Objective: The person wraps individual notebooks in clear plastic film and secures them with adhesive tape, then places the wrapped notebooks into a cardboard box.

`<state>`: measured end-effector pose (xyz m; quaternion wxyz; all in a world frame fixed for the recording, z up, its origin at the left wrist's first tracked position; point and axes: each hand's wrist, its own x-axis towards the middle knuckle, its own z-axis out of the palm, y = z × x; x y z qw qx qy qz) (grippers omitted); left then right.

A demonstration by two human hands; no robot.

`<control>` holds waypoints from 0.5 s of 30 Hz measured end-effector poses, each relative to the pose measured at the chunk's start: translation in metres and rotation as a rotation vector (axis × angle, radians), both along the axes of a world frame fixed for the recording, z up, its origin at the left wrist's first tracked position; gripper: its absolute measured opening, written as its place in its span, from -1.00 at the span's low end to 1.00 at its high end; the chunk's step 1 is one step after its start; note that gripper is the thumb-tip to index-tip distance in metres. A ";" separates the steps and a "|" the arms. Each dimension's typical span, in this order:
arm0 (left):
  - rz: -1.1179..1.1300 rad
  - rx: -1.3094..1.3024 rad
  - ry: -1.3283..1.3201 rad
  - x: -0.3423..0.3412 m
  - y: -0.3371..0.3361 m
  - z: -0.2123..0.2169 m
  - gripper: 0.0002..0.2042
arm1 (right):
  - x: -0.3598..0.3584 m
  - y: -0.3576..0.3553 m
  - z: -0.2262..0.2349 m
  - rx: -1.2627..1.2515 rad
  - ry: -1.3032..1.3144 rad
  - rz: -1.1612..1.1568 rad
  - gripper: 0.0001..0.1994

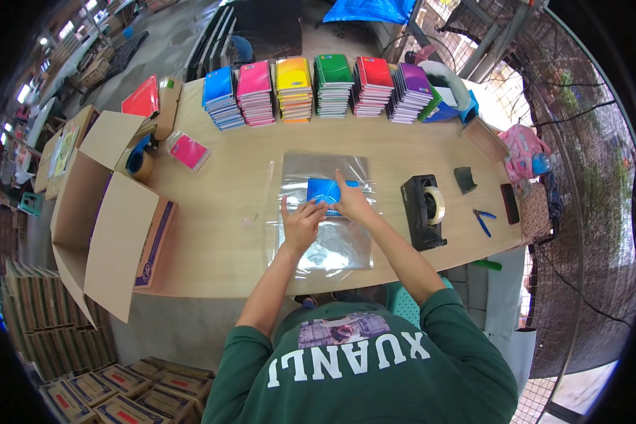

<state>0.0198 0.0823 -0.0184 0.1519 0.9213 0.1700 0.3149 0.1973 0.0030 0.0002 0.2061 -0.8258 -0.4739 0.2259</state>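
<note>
1. The blue notebook [323, 189] lies flat near the centre of the frame, on the stack of clear plastic sheets [325, 251] spread over the table [226, 226]. Glare hides whether any film also covers its face.
2. Your left hand [302, 225] has its fingers loosely bent, tips at the notebook's lower edge. You cannot tell from this view whether that grip is pinching anything.
3. Your right hand [352, 203] lies over the notebook's right part, index finger stretched toward the top of the frame, the other fingers curled in. Whether its grip closes on cover or film cannot be told either.
4. Expect the notebook to be light and fairly stiff, with a smooth cover that may slide on the film. What looks like a coil runs along its lower edge; squeezing there could bend it, so the plain side edges seem the better hold.
5. The sheets look thin, limp and slippery, likely to crease or cling; take them by a corner or with flat fingertips.
6. Right of centre, the black tape dispenser [415, 219] stands apart from your right hand.
</note>
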 end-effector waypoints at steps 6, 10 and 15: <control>0.008 -0.017 0.058 -0.013 0.004 0.005 -0.61 | -0.007 -0.007 0.026 -0.226 -0.142 -0.025 0.02; -0.157 -0.011 0.289 -0.015 0.005 0.036 -0.49 | 0.014 -0.015 0.019 -0.194 -0.107 0.089 0.00; 0.239 -0.055 0.247 -0.035 -0.010 0.030 -0.35 | 0.023 -0.037 0.010 -0.143 -0.205 0.356 0.04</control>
